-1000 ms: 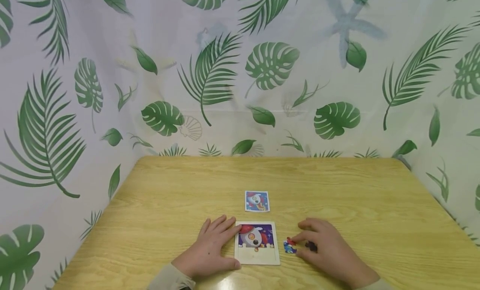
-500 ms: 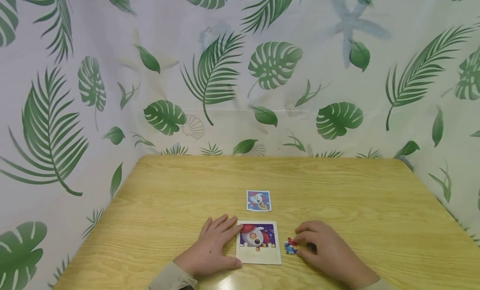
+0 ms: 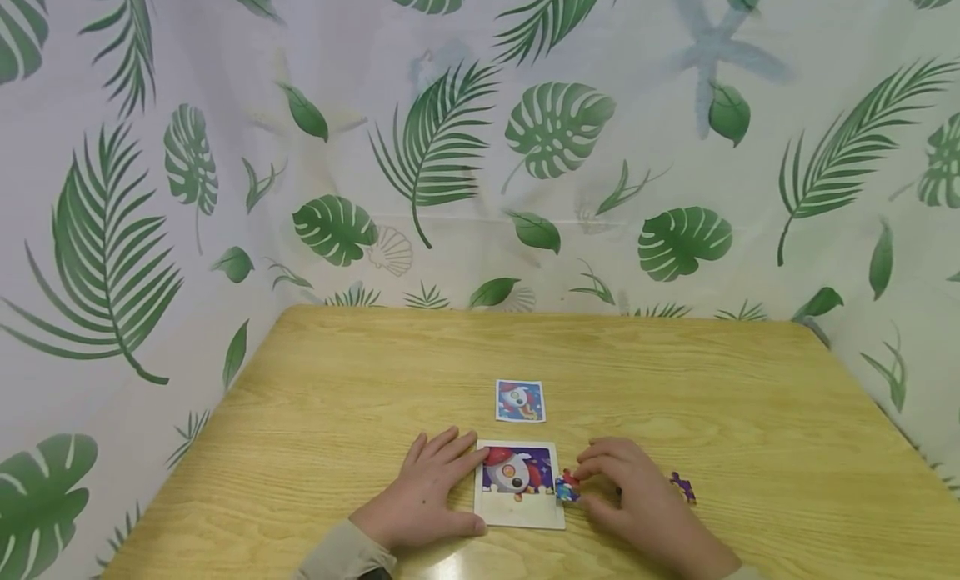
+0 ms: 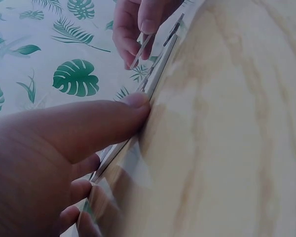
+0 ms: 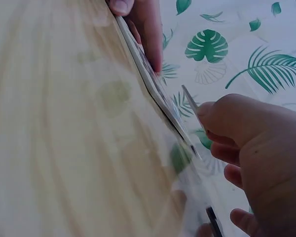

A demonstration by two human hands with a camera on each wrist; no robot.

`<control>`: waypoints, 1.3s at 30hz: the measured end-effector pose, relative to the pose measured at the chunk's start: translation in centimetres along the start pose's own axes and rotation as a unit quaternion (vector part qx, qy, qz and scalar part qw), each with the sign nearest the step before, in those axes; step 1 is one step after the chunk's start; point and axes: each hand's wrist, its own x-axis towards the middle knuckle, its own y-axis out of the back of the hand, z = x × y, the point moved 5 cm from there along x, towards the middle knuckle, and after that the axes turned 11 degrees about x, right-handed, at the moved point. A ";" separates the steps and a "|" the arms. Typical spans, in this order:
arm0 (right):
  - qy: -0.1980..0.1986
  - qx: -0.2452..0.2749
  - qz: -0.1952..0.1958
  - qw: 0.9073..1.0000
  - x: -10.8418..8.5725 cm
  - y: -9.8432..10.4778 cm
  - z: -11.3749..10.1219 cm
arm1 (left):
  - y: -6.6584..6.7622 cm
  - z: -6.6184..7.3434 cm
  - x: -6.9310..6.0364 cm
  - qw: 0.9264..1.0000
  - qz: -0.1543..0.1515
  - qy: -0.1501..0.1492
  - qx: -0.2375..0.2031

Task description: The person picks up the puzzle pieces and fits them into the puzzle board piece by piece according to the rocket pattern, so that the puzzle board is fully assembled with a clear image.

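A white square puzzle tray [image 3: 519, 514] lies on the table in the head view. Its upper half holds joined pieces picturing a white-and-red rocket, while the lower half is bare. My left hand [image 3: 423, 497] rests spread at its left side, index finger by the upper corner and thumb by the lower. My right hand [image 3: 633, 501] pinches a blue-and-red jigsaw piece [image 3: 567, 487] at the tray's right edge. In the right wrist view this jigsaw piece [image 5: 189, 100] is tilted and raised above the tray [image 5: 150, 84].
Behind the tray lies a small picture card [image 3: 521, 401] with a similar rocket. A loose purple jigsaw piece [image 3: 682, 487] sits to the right of my right hand. Something dark shows partly beneath that hand. Leaf-printed cloth [image 3: 450, 147] hangs around the wooden table [image 3: 375, 372].
My right hand has moved left with the blue-and-red jigsaw piece, from beside the tray to its right edge. The purple piece has come into view behind it. My left hand stays at the tray.
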 end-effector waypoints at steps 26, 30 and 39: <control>0.065 0.015 -0.020 0.998 2.8 -6.4 -5.1 | -0.2 -0.1 0.2 1.000 0.002 0.007 -0.009; 0.058 0.011 -0.022 0.998 2.9 -6.5 -5.2 | -0.1 0.0 0.3 1.000 0.016 0.017 -0.012; 0.061 0.015 -0.030 0.998 2.6 -6.4 -5.0 | 0.1 0.4 0.3 0.999 0.034 0.022 -0.005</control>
